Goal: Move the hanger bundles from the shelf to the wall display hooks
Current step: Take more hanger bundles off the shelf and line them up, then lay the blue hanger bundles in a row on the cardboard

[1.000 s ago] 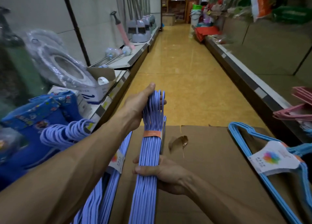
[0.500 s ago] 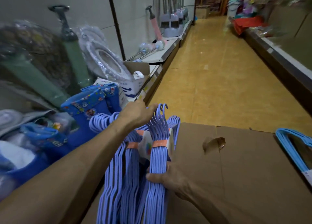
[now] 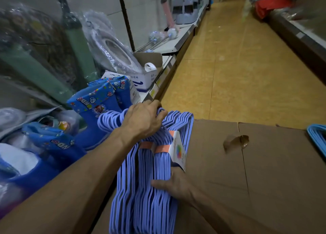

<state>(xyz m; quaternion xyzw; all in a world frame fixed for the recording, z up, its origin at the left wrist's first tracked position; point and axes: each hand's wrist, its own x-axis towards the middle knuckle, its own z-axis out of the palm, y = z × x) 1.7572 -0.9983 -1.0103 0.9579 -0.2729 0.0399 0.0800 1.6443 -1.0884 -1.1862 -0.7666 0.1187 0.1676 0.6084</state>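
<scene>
Several bundles of lilac hangers (image 3: 144, 189), each tied with an orange band, lie side by side on the left edge of a brown cardboard box (image 3: 264, 172). A white paper label (image 3: 179, 152) sticks up from the rightmost bundle. My left hand (image 3: 144, 119) grips the hook ends of the bundles at the top. My right hand (image 3: 173, 186) holds the lower part of the rightmost bundle from the right side, thumb across the wires. A light blue hanger (image 3: 317, 136) shows at the right edge of the box.
A low shelf on the left holds blue printed children's boots (image 3: 98, 106), a white carton (image 3: 142, 78), plastic-wrapped goods (image 3: 109, 43) and green poles (image 3: 79, 43). A yellow tiled aisle (image 3: 229, 66) runs ahead between two shelf rows. No wall hooks show.
The view has swung left and down. The bundle I held has moved left against the other lilac bundles, and my left hand now covers the hooks of all of them.
</scene>
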